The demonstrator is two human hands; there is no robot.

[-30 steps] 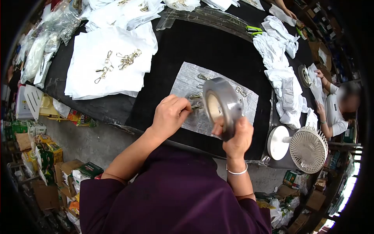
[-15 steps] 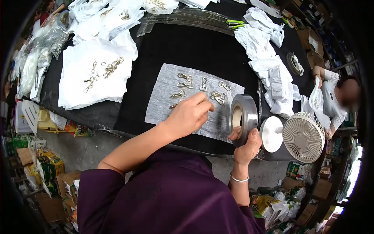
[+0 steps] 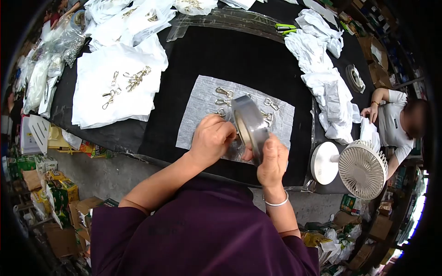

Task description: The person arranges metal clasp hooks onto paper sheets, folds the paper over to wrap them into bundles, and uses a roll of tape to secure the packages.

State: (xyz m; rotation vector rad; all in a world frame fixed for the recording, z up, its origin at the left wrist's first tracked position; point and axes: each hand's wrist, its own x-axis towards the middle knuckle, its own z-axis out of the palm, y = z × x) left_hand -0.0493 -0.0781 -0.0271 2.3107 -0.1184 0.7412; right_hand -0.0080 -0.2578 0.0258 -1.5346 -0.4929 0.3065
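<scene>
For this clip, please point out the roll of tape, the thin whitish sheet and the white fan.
Roll of tape [image 3: 254,120], head view: its outer wound face.
Thin whitish sheet [image 3: 197,103], head view: a bare patch toward its left edge.
White fan [image 3: 363,170], head view: its round grille.

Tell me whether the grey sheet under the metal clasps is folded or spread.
Spread: the grey sheet lies flat on the black tabletop, with metal clasps on it.

A broad, shiny grey tape roll [image 3: 253,120] stands tilted on edge in the right hand [image 3: 272,162], its pale core turned left, above a thin, whitish sheet [image 3: 192,120] lying flat. Silvery-gold metal clasps [image 3: 224,92] rest spaced on the sheet, some partly hidden by the roll.
</scene>
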